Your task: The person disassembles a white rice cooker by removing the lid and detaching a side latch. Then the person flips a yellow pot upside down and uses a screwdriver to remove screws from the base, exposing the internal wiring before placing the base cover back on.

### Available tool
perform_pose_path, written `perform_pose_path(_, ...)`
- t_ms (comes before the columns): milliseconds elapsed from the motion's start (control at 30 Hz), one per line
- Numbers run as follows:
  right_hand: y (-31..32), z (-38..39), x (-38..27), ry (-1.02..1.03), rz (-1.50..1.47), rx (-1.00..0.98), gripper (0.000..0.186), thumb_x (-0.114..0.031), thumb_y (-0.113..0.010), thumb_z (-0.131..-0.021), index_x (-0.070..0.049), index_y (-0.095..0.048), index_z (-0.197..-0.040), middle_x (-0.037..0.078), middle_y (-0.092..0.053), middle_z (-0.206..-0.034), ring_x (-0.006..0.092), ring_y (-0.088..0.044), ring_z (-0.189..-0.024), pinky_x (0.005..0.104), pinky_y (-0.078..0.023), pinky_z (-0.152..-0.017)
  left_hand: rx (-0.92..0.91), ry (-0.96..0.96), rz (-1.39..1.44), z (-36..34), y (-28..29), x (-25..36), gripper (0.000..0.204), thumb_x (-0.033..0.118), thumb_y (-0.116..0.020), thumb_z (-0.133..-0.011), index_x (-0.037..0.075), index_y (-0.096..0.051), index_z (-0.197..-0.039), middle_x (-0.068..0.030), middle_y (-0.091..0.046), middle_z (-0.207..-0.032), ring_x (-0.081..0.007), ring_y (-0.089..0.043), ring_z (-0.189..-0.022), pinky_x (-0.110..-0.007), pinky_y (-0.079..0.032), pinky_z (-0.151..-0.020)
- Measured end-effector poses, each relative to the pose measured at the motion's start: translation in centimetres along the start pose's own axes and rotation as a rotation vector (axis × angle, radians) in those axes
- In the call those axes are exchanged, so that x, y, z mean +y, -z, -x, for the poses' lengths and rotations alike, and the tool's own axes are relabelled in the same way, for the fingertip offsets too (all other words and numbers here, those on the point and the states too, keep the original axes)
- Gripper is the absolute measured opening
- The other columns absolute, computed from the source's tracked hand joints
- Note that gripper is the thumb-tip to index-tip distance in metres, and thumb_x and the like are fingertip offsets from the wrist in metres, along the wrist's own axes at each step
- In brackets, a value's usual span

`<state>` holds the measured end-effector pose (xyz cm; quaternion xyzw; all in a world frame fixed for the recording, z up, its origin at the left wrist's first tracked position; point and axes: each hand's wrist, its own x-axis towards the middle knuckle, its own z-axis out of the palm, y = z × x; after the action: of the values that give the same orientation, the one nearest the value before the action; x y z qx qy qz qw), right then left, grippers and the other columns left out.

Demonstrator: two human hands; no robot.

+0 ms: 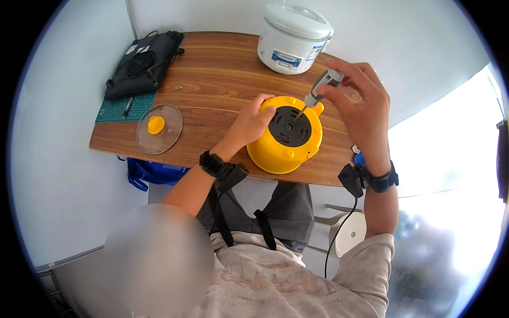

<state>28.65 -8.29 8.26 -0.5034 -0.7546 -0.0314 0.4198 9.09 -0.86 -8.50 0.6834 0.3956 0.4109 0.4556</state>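
The yellow appliance (275,159) lies upside down on the wooden table, showing a dark slotted base plate (286,137). My left hand (249,122) grips its upper left side, thumb near the plate. My right hand (363,100) is closed on the grey handle of a screwdriver (323,86), held tilted above the appliance with its shaft pointing down to the middle of the plate. Whether the tip sits in the centre screw is too small to tell.
Around it on the table (217,69) are a white rice cooker (291,37), a black fan pad (138,69), a green mat (108,111) and a glass lid (169,138). A blue bag (148,172) and a white stool (342,238) are below.
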Motion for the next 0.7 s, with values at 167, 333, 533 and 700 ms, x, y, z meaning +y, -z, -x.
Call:
perform_pose_path(167, -0.5, -0.1, -0.2, -0.106, -0.194, 0.016, 0.038, -0.007, -0.078, -0.082, -0.008, -0.071, -0.12, 0.008, -0.073, -0.107, 0.0228, -0.073, -0.097, 0.0316, -0.057, -0.086, 0.023, -0.026, -0.015, 0.0, -0.1, 0.1, 0.041, 0.026, -0.051, -0.101, -0.001, -0.055, -0.132, -0.0251, -0.07, -0.106, -0.0349, -0.069, -0.096, -0.041, -0.053, -0.085)
perform_pose_path(333, -0.6, 0.0, -0.2, -0.077, -0.134, 0.026, 0.036, -0.007, -0.077, -0.083, -0.008, -0.069, -0.118, 0.009, -0.072, -0.107, 0.0227, -0.073, -0.098, 0.0317, -0.057, -0.087, -0.051, 0.057, -0.048, 0.0, 0.2, 0.6, 0.04, 0.028, -0.049, -0.104, 0.002, -0.054, -0.134, -0.02, -0.066, -0.122, -0.0269, -0.066, -0.109, -0.034, -0.052, -0.093)
perform_pose_path(533, -0.8, 0.0, 0.5, -0.045, -0.055, -0.003, 0.034, -0.005, -0.071, -0.085, -0.007, -0.067, -0.119, 0.007, -0.069, -0.106, 0.023, -0.072, -0.101, 0.0322, -0.055, -0.088, -0.036, 0.048, -0.037, 0.1, 0.3, 0.3, 0.04, 0.029, -0.049, -0.104, 0.003, -0.054, -0.135, -0.0193, -0.066, -0.122, -0.0263, -0.066, -0.108, -0.034, -0.052, -0.093)
perform_pose_path(700, -0.8, 0.1, 0.2, -0.073, -0.205, 0.024, 0.032, -0.003, -0.071, -0.084, -0.006, -0.069, -0.116, 0.007, -0.068, -0.106, 0.023, -0.071, -0.099, 0.0327, -0.055, -0.086, -0.011, 0.067, -0.013, 0.2, 0.1, 0.8, 0.045, 0.028, -0.052, -0.1, -0.002, -0.054, -0.134, -0.0255, -0.069, -0.112, -0.0329, -0.069, -0.099, -0.039, -0.053, -0.089)
